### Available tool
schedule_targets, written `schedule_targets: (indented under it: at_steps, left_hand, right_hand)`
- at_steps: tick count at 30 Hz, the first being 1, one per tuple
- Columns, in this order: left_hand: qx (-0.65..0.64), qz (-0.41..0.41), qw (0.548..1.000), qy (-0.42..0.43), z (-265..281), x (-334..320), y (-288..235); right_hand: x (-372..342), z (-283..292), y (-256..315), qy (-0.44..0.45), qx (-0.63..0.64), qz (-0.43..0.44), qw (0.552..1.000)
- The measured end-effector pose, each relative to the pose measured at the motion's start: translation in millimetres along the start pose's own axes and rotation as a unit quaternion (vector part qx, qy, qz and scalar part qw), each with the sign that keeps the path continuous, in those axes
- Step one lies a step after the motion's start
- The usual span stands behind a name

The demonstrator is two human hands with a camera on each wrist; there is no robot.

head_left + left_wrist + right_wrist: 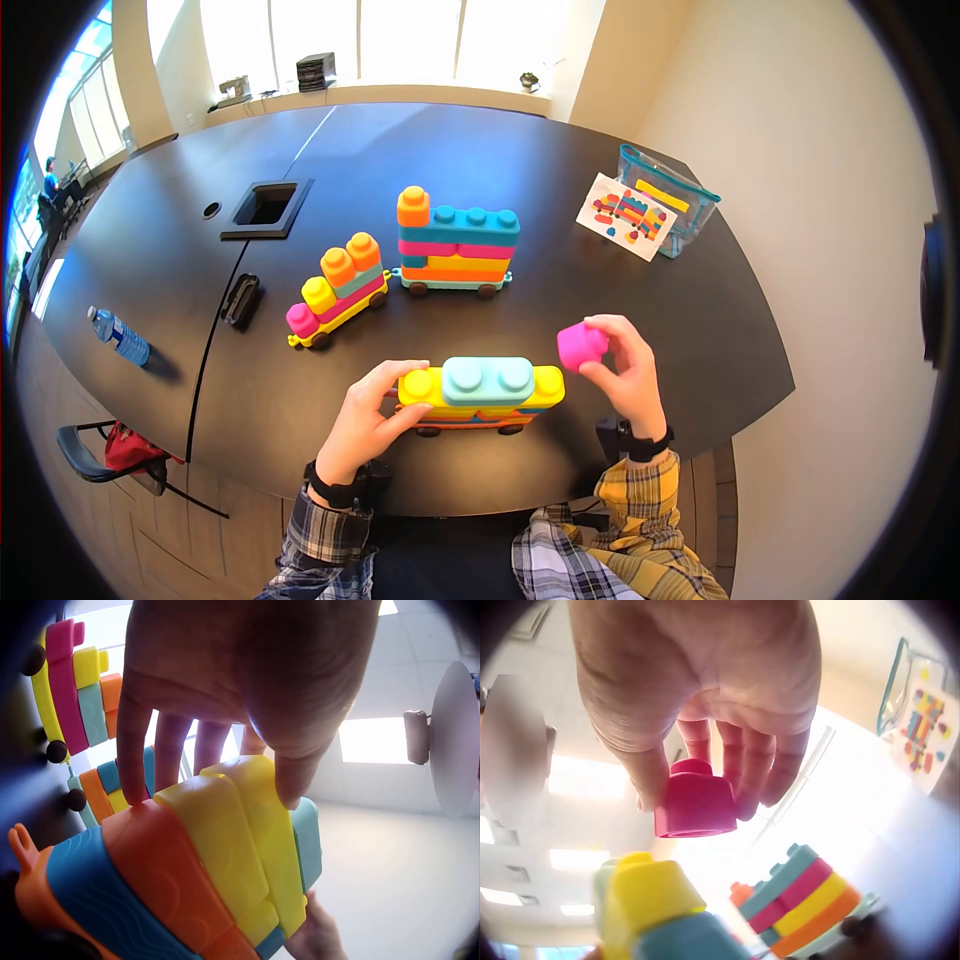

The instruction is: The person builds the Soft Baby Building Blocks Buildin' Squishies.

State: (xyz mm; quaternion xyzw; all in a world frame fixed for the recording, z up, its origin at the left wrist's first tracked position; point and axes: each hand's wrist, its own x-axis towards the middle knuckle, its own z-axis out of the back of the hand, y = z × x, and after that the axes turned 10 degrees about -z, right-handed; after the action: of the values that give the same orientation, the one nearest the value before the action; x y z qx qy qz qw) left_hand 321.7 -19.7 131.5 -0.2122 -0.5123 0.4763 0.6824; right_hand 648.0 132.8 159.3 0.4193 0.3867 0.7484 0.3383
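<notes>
A pink block (582, 347) is pinched between the thumb and fingers of my right hand (628, 370), to the right of the near block car and apart from it. That car stands on wheels, with yellow blocks (549, 384) along its top and a light teal block (487, 381) above them. My left hand (372, 415) grips the car's left end, thumb on the near side and fingers on the far side. The left wrist view shows orange (161, 877), blue and yellow layers. In the right wrist view the pink block (696, 802) hangs above the yellow end.
Beyond stand a tall block car (460, 245) and a stepped block car (340, 290), linked together. A picture card (627, 216) leans on a clear bag (690, 215) at the back right. A water bottle (120, 337) and a black object (240, 301) lie left.
</notes>
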Motion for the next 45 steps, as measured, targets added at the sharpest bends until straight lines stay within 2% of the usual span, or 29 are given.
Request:
schedule_targets:
  at_steps: [2, 3, 7, 14, 17, 19, 20, 22, 24, 26, 29, 33, 36, 40, 42, 45]
  left_hand:
    - [-0.01, 0.006, 1.0, -0.003, -1, 0, 0]
    - [-0.02, 0.013, 1.0, -0.007, -1, -1, 0]
    - [-0.02, 0.009, 1.0, -0.009, -1, -1, 2]
    - [-0.02, 0.017, 1.0, -0.009, 0, -1, 2]
    - [-0.018, 0.018, 1.0, -0.001, 0, -2, 0]
    - [-0.019, 0.016, 1.0, 0.004, 2, 0, -4]
    - [0.021, -0.002, 1.0, 0.007, 3, 1, -9]
    - [0.06, -0.021, 0.998, 0.009, 6, 2, -21]
    - [0.043, 0.06, 0.997, 0.029, 8, 0, -29]
    - [0.043, 0.072, 0.996, 0.034, 6, -3, -23]
    - [0.055, 0.067, 0.995, 0.045, 6, 0, -23]
    - [0.072, 0.013, 0.993, 0.09, 8, 27, -32]
    - [0.119, -0.026, 0.989, 0.079, -7, 67, -29]
    - [0.111, -0.138, 0.984, 0.022, -47, 131, -4]
    - [0.094, -0.142, 0.985, 0.03, -65, 162, 5]
    - [0.118, -0.163, 0.978, 0.049, -89, 196, 33]
  right_hand:
    - [-3, -3, 23, 0.073, -0.029, 0.045, 0.996]
    - [-4, -6, 40, 0.099, -0.081, 0.051, 0.99]
    - [-6, -16, 51, 0.116, -0.144, 0.054, 0.981]
    - [-10, -20, 46, 0.11, -0.142, 0.056, 0.982]
    - [-12, -23, 33, 0.12, -0.112, 0.056, 0.985]
    - [-18, -30, 7, 0.11, 0.095, -0.063, 0.987]
    - [-17, -30, -2, 0.11, 0.094, -0.063, 0.987]
    - [-14, -27, -21, 0.269, -0.063, -0.099, 0.956]
    - [-16, -34, -36, 0.276, -0.083, -0.092, 0.953]
    - [-16, -39, -43, 0.307, -0.089, -0.117, 0.94]
    - [-15, -40, -48, 0.31, -0.102, -0.092, 0.941]
    - [-15, -31, -45, 0.282, -0.075, -0.093, 0.952]
    - [-13, -12, -49, 0.189, -0.052, -0.125, 0.973]
    - [-1, 12, -51, 0.056, -0.015, -0.128, 0.99]
    - [3, 28, -63, 0.024, -0.054, -0.189, 0.98]
    - [9, 41, -81, -0.001, -0.091, -0.228, 0.969]
